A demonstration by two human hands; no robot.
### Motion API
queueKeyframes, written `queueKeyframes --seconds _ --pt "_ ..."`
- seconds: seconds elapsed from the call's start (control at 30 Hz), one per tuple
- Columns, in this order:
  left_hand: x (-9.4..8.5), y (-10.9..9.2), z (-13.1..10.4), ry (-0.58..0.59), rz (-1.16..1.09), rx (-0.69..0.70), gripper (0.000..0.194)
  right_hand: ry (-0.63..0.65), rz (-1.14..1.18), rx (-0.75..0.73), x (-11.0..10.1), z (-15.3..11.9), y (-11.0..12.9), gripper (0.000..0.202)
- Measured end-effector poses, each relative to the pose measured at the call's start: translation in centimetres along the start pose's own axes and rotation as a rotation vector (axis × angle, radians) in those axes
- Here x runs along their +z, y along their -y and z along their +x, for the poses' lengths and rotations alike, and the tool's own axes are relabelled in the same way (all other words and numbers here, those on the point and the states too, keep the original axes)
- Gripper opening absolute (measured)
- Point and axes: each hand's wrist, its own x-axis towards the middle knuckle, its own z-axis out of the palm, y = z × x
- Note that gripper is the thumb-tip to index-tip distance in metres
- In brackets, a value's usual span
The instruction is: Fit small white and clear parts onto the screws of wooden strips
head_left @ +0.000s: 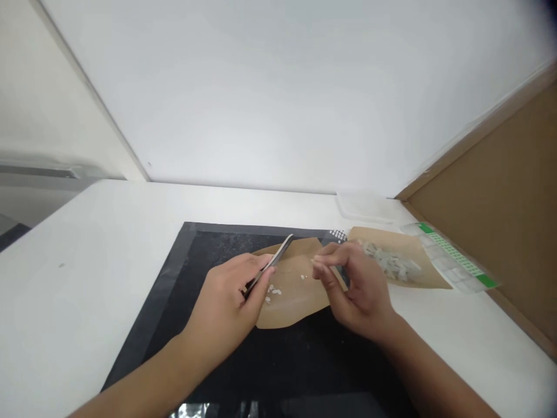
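My left hand [232,290] is closed around a thin, dark and silvery tool [281,251], which points up and to the right. Its exact kind is hard to make out. To the right, my right hand [354,284] pinches its thumb and fingertips together; what they hold, if anything, is too small to name. Between and beneath both hands lies a brown paper sheet [291,310] with several small white bits [275,291] on it. The paper rests on a black mat [270,360].
At the right, another brown paper [429,278] bears a heap of pale translucent pieces [394,264]. Beside it lies clear packaging with a green strip [456,255]. A clear tray [363,207] is at the back of the white table [130,232]. A brown panel [491,215] stands at the right.
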Motion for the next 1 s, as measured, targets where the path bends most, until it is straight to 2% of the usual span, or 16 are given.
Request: queueKeyframes --seconds 0.1,0.17,0.3,0.37,0.43,0.47,0.6,0.77,1.0 --pt "0.1 0.4 0.2 -0.012 0.020 0.007 0.028 0.010 -0.008 -0.042 -0.8 1.8 1.0 0.010" --pt "0.1 0.6 0.2 -0.028 0.024 -0.002 0.023 0.107 0.041 -0.102 -0.7 4.0 2.7 0.009" --pt "0.0 1.0 -0.1 -0.090 0.027 -0.022 0.022 0.416 0.268 -0.309 0.1 8.5 6.9 0.011" --pt "-0.2 1.3 -0.1 -0.113 0.018 -0.031 0.024 0.517 0.317 -0.365 0.1 9.7 8.0 0.014" --pt "-0.3 1.5 0.0 -0.118 0.001 -0.030 0.026 0.567 0.249 -0.348 -0.2 9.7 7.9 0.011" --pt "-0.4 1.5 0.1 -0.112 -0.009 -0.031 0.027 0.546 0.192 -0.331 -0.5 9.3 7.5 0.008" --pt "-0.2 1.1 0.3 -0.072 -0.059 -0.062 0.024 0.323 0.105 -0.266 -1.5 6.5 4.7 0.002" --pt "0.0 0.3 0.4 -0.024 -0.154 -0.163 0.026 0.243 0.062 -0.183 -1.5 3.1 1.9 0.005" --pt "0.4 0.1 0.1 0.086 -0.371 -0.318 0.032 0.117 0.026 -0.019 0.3 0.6 -0.5 0.006"
